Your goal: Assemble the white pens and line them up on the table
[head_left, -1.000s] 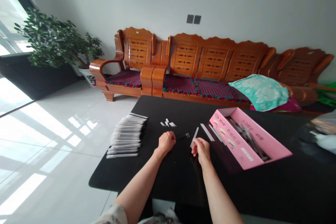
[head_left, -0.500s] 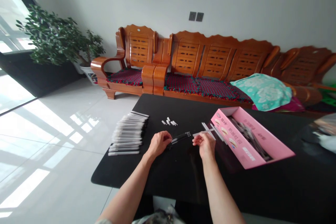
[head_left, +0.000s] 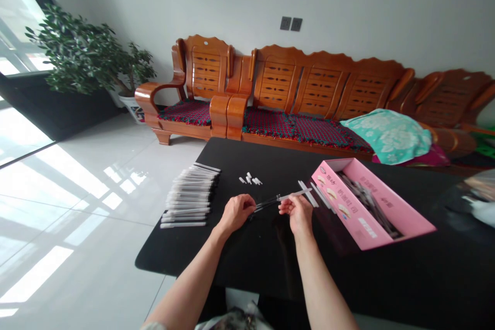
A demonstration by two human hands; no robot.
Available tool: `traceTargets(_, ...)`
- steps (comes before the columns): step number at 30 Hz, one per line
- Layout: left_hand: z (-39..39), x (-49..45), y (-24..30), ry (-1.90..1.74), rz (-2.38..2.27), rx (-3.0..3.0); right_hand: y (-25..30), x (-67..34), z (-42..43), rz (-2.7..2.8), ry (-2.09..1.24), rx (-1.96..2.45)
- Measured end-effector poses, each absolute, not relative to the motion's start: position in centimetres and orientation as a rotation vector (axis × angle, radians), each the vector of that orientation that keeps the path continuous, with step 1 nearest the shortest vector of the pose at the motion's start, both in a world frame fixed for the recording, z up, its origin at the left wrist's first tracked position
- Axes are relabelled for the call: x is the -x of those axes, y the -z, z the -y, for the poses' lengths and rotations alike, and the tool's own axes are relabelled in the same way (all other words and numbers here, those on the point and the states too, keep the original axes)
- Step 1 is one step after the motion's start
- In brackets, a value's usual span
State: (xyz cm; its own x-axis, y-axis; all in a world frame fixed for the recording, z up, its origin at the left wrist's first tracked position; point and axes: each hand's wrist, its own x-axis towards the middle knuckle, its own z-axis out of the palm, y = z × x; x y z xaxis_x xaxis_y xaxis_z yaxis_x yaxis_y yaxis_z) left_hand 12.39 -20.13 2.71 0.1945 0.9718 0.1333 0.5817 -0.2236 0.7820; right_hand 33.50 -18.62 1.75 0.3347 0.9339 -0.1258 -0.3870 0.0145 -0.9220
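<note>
My left hand [head_left: 237,212] is closed on several thin black pen refills [head_left: 266,203], whose tips point right. In my right hand [head_left: 297,212], fingers pinch a whitish pen barrel [head_left: 297,194]. The barrel's left end meets the tip of a refill; whether it is around it or just touching I cannot tell. More loose barrels [head_left: 324,197] lie just beyond my right hand. Small white pen caps [head_left: 254,181] are scattered behind the refills. Left of my left hand, many whitish pens [head_left: 189,197] with dark ends lie side by side in a long row.
A pink cardboard box [head_left: 350,211] holding dark slender pieces stands at the right of the black table [head_left: 247,263]. A plastic bag [head_left: 481,201] lies at the far right. Behind the table is a wooden sofa [head_left: 278,82] with a turquoise cloth [head_left: 390,134].
My right hand has moved slightly left with the barrel, bringing its end to the refill tips. My left hand stays nearly in place, still gripping the refills.
</note>
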Motion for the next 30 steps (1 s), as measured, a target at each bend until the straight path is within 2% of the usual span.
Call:
traceTargets(11,20.2,-14.1,-2.3,-1.15,-1.275,-1.63,-1.0,-30.9,19.7,0.528,-1.475,1.022)
traceTargets(17,17.6,-11.3,0.4,-1.354,-1.615,-1.591,-1.1,-32.7,19.9,0.343,-1.475,0.754)
traceTargets(23,13.7,-10.9,3.0,-1.294,-1.713,-1.85,0.4,-31.4,20.7,0.471,-1.574,0.763)
traceTargets(30,13.8,-11.5,2.5,-1.128,-1.649,-1.896,2.2,-32.0,20.8,0.41,-1.572,0.779)
